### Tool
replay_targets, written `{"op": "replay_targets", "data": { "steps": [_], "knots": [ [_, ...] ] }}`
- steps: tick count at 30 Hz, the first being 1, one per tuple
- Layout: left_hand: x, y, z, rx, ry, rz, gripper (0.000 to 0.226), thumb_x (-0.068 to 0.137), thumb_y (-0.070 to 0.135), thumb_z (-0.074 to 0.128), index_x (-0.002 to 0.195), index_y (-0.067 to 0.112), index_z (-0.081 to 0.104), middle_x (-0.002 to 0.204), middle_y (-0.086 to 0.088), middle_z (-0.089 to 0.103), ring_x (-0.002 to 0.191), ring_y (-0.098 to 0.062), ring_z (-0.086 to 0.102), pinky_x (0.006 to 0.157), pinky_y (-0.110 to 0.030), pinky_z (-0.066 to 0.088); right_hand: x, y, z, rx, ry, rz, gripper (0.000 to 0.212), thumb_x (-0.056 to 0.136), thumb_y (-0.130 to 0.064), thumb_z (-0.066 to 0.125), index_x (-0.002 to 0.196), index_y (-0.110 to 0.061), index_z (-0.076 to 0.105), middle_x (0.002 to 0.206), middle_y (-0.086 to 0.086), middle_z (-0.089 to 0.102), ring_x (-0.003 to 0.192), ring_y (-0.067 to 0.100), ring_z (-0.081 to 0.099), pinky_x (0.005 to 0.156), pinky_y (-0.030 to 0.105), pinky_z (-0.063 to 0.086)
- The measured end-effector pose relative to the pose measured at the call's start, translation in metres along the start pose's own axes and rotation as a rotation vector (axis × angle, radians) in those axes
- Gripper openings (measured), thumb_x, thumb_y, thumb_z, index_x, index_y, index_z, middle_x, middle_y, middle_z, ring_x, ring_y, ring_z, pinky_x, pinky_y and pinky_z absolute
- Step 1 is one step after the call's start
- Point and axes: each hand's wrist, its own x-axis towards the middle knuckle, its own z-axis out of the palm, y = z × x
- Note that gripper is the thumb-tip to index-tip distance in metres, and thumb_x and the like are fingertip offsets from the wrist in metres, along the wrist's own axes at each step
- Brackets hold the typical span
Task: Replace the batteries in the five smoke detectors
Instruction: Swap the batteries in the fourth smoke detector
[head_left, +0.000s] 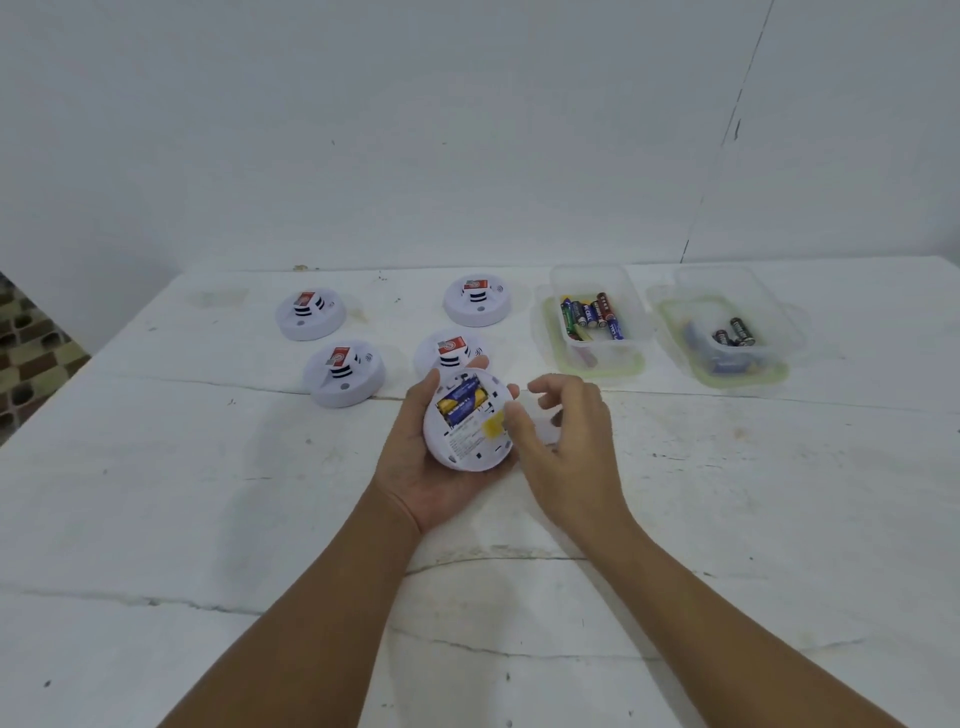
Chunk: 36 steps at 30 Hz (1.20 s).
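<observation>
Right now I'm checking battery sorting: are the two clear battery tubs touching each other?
Apart. The head view shows a strip of bare white table between the left tub and the right tub.

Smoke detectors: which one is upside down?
The smoke detector held in the left hand: its battery side faces up, while the four others sit face-up on the table.

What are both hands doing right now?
Left hand: holding the detector, back side up.
Right hand: holding nothing, fingers loosely curled beside the detector.
</observation>
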Motion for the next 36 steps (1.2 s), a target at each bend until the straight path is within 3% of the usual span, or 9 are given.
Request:
{"op": "replay_targets", "data": {
  "steps": [3, 6, 9, 11, 13, 18, 24, 31, 36],
  "knots": [
    [0.001, -0.002, 0.0, -0.012, 0.018, -0.035, 0.079, 0.082, 0.039, 0.083, 0.152, 0.02, 0.052, 0.135, -0.015, 0.062, 0.121, -0.034, 0.062, 0.106, -0.05, 0.052, -0.004, -0.012, 0.012, 0.079, -0.063, -0.037, 0.03, 0.092, -0.041, 0.076, 0.114, -0.029, 0.062, 0.104, -0.011, 0.058, 0.093, 0.005, 0.058, 0.075, 0.018, 0.048],
    [0.0, -0.004, 0.003, -0.029, 0.064, -0.066, 0.065, 0.095, 0.041, 0.065, 0.152, 0.015, 0.05, 0.127, -0.017, 0.068, 0.111, -0.034, 0.07, 0.089, -0.046, 0.06, -0.007, -0.012, 0.018, 0.039, -0.038, -0.09, 0.034, 0.089, -0.039, 0.08, 0.119, -0.028, 0.066, 0.104, -0.012, 0.06, 0.095, 0.004, 0.06, 0.075, 0.016, 0.05],
    [0.0, -0.003, 0.003, -0.019, 0.061, -0.068, 0.061, 0.093, 0.039, 0.069, 0.148, 0.016, 0.053, 0.128, -0.016, 0.067, 0.113, -0.033, 0.069, 0.092, -0.046, 0.059, -0.004, -0.012, 0.015, -0.103, -0.029, -0.122, 0.039, 0.089, -0.045, 0.079, 0.122, -0.028, 0.069, 0.105, -0.014, 0.062, 0.09, 0.002, 0.059, 0.074, 0.011, 0.046],
    [0.002, -0.002, 0.002, -0.007, 0.052, -0.067, 0.063, 0.09, 0.038, 0.075, 0.146, 0.018, 0.054, 0.13, -0.015, 0.065, 0.116, -0.033, 0.067, 0.095, -0.047, 0.057, 0.002, -0.015, 0.012, -0.192, -0.055, -0.124, 0.04, 0.088, -0.049, 0.078, 0.122, -0.028, 0.07, 0.105, -0.011, 0.064, 0.09, 0.003, 0.06, 0.078, 0.019, 0.05],
    [0.004, -0.002, 0.0, -0.001, 0.045, -0.064, 0.055, 0.094, 0.04, 0.067, 0.143, 0.019, 0.056, 0.129, -0.014, 0.066, 0.114, -0.031, 0.068, 0.094, -0.045, 0.058, 0.008, -0.022, 0.01, -0.231, -0.089, -0.093, 0.038, 0.086, -0.05, 0.077, 0.117, -0.029, 0.072, 0.102, -0.009, 0.064, 0.09, 0.006, 0.062, 0.08, 0.029, 0.053],
    [0.004, -0.002, -0.002, -0.006, 0.027, -0.059, 0.042, 0.098, 0.041, 0.058, 0.135, 0.021, 0.064, 0.126, -0.01, 0.068, 0.11, -0.028, 0.07, 0.094, -0.045, 0.057, 0.017, -0.037, 0.007, -0.352, -0.178, -0.023, 0.034, 0.086, -0.053, 0.072, 0.11, -0.029, 0.069, 0.101, -0.009, 0.062, 0.09, 0.011, 0.063, 0.081, 0.033, 0.053],
    [0.007, -0.002, -0.002, 0.012, 0.024, -0.046, 0.041, 0.101, 0.041, 0.057, 0.136, 0.022, 0.065, 0.132, -0.012, 0.065, 0.115, -0.029, 0.066, 0.101, -0.048, 0.051, 0.02, -0.035, 0.008, -0.114, -0.197, 0.13, 0.036, 0.081, -0.046, 0.082, 0.105, -0.025, 0.065, 0.099, -0.009, 0.066, 0.09, 0.009, 0.064, 0.079, 0.037, 0.057],
    [0.006, -0.001, -0.003, -0.017, 0.039, -0.05, 0.042, 0.098, 0.04, 0.061, 0.136, 0.021, 0.065, 0.13, -0.012, 0.066, 0.111, -0.027, 0.068, 0.094, -0.044, 0.057, 0.017, -0.033, 0.021, 0.023, -0.185, 0.184, 0.038, 0.081, -0.035, 0.083, 0.105, -0.02, 0.056, 0.105, 0.0, 0.058, 0.099, 0.013, 0.057, 0.081, 0.032, 0.053],
    [0.003, -0.002, 0.0, -0.022, 0.043, -0.054, 0.04, 0.095, 0.038, 0.061, 0.128, 0.017, 0.071, 0.124, -0.014, 0.07, 0.105, -0.03, 0.072, 0.086, -0.044, 0.062, 0.01, -0.029, 0.023, 0.036, -0.136, 0.14, 0.043, 0.08, -0.03, 0.083, 0.11, -0.018, 0.055, 0.106, -0.004, 0.051, 0.105, 0.014, 0.053, 0.082, 0.025, 0.049]
  ]
}}
